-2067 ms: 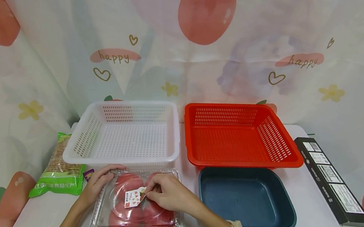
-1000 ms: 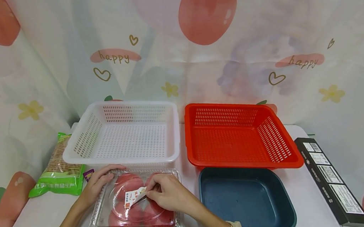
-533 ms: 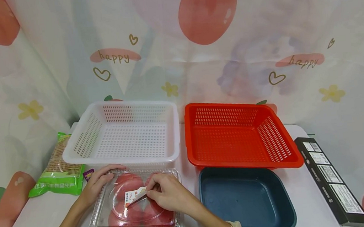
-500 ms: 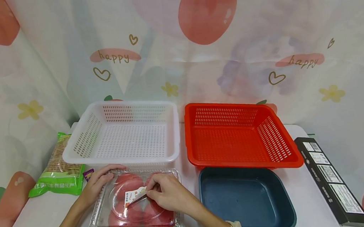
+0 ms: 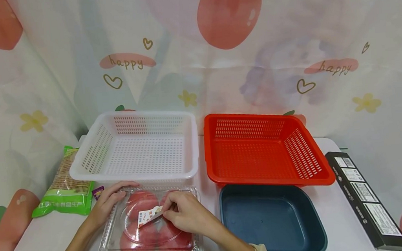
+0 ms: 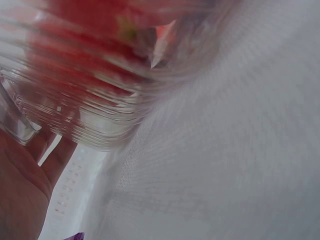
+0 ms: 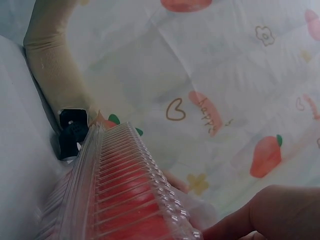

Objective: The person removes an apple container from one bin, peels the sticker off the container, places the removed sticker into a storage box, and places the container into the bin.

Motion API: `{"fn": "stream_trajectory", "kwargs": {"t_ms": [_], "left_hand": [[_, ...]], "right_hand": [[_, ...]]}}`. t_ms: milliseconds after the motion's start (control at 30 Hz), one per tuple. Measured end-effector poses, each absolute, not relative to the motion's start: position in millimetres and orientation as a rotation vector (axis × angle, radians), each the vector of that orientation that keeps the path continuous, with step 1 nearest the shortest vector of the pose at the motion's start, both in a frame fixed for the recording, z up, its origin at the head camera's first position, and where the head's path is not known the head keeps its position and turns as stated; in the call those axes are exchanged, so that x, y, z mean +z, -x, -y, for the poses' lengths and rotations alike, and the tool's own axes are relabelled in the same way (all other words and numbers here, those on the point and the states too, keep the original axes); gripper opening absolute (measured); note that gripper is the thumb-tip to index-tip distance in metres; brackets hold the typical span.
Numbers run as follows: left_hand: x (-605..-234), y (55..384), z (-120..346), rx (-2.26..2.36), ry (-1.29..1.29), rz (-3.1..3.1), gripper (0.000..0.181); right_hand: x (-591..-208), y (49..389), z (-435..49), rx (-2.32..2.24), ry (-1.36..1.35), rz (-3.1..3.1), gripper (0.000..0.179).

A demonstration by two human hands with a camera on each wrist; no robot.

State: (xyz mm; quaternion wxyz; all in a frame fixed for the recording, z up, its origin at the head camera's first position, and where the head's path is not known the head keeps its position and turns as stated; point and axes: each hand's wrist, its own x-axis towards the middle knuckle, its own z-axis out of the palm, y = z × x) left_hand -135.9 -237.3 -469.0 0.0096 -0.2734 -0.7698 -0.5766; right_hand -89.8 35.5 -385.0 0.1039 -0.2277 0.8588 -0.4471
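A clear plastic clamshell box (image 5: pixel 149 228) of red tomatoes lies at the near left of the table (image 5: pixel 340 225), just in front of the white basket (image 5: pixel 135 150). The right hand (image 5: pixel 184 213) rests on its lid, fingers curled and pinching the edge of a small paper label (image 5: pixel 148 216) stuck there, while the left hand (image 5: pixel 104 206) lies against the box's far left corner with fingers loosely bent over the rim. A red basket (image 5: pixel 263 148) and a dark blue tray (image 5: pixel 270 220) stand to the right, a green snack bag (image 5: pixel 64 183) to the left.
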Motion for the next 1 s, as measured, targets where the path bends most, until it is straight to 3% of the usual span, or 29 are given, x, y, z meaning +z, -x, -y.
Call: {"fn": "stream_trajectory", "kwargs": {"t_ms": [1000], "left_hand": [[-467.4,135.7,236.7,-1.812,0.874,2.389,0.038]], "right_hand": [[-385.0,88.6,-34.6,-1.305,0.688,-2.561,0.012]]}}
